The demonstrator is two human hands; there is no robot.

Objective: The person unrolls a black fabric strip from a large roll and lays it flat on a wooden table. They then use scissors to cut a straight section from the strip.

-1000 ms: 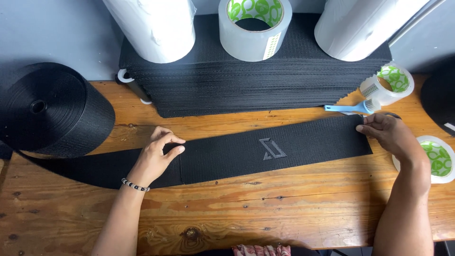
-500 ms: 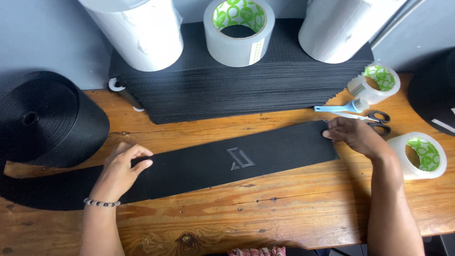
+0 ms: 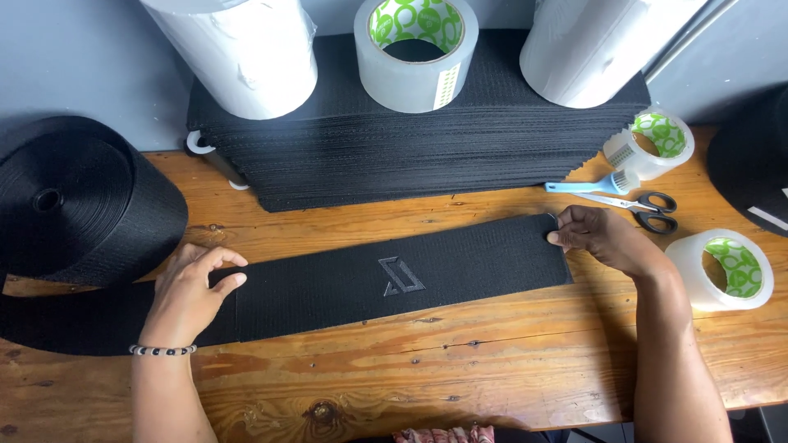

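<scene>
- Table (image 3: 509,369): bare knotted wood planks along the near edge.
- Left hand (image 3: 190,289): lies palm down on the black webbing strip (image 3: 410,275), fingers loosely curled over it near its left part, gripping nothing. A beaded bracelet (image 3: 162,350) circles the wrist.
- Black webbing strip: flat across the middle of the table, slightly slanted, a raised angular emblem (image 3: 400,276) at its centre. Its left end runs toward the large black webbing roll (image 3: 78,205) at the table's left.
- Right hand (image 3: 603,238): fingertips pinch the strip's upper right corner.
- Tape roll (image 3: 726,268): clear, green-printed core, just beside the right wrist.
- Scissors (image 3: 636,201): black-handled, lying just beyond the right hand, next to a light-blue-handled tool (image 3: 587,186).
- Second small tape roll (image 3: 652,141): behind the scissors.
- Stack of black cut strips (image 3: 394,148): at the far edge, carrying a wide clear tape roll (image 3: 414,51) between two white rolls (image 3: 238,49).
</scene>
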